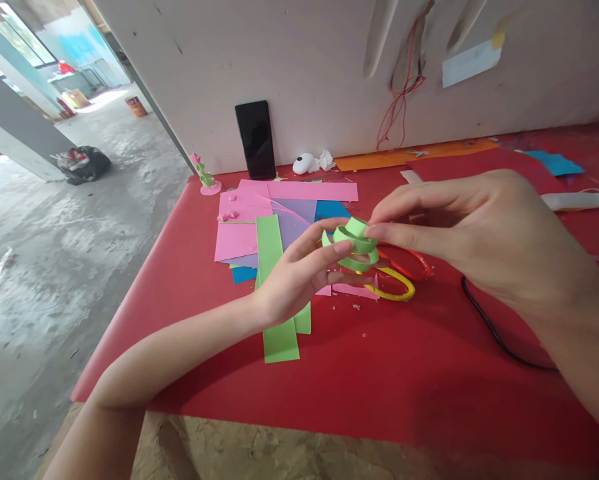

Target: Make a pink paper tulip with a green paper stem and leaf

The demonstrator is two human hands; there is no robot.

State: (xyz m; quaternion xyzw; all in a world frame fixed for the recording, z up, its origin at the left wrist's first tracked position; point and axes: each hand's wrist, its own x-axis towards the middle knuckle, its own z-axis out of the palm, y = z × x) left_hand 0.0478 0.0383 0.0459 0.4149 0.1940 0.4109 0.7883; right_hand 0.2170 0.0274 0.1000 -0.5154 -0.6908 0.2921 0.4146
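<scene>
A curled green paper spiral is held up over the red table between both hands. My left hand grips its left side, with the thumb and fingers around the coils. With thumb and forefinger, my right hand pinches the upper end of the spiral. Below and behind them lie scissors with a yellow handle loop and a red one; their blades are hidden. Flat green paper strips rest under my left wrist, on top of pink paper and purple paper.
A black phone leans on the wall. Left of it stands a small paper flower on a pink base. A black cord and a white glue gun lie at right. The red table ends near my body.
</scene>
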